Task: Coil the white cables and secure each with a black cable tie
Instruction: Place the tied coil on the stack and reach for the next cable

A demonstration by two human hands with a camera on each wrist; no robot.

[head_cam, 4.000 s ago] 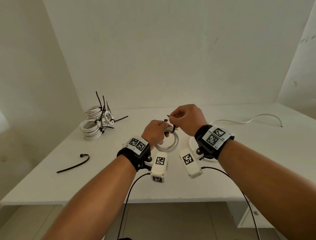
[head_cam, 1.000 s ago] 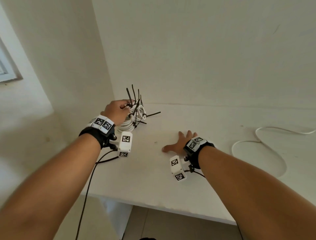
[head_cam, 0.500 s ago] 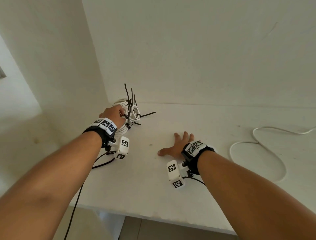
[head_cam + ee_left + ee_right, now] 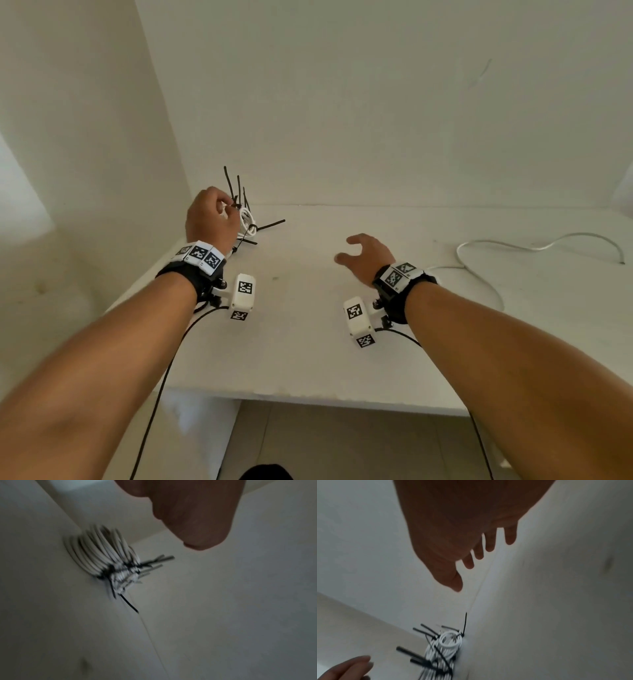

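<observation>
Head view: the left hand point(image 4: 210, 219) covers most of the stack of coiled white cables point(image 4: 246, 222); only its right edge and the projecting black cable tie tails point(image 4: 236, 186) show. Contact between the fingertips and the stack cannot be confirmed. The fingers of the right hand point(image 4: 368, 255) are foreshortened; only the thumb and one fingertip are distinct.

Left wrist view: motion blur smears the stack of coiled white cables point(image 4: 102, 557); individual ties cannot be counted. The left hand is cut off by the top edge.

Right wrist view: the stack's lower part runs off the bottom edge. The loose white cable point(image 4: 534, 245) passes behind the right wrist.
</observation>
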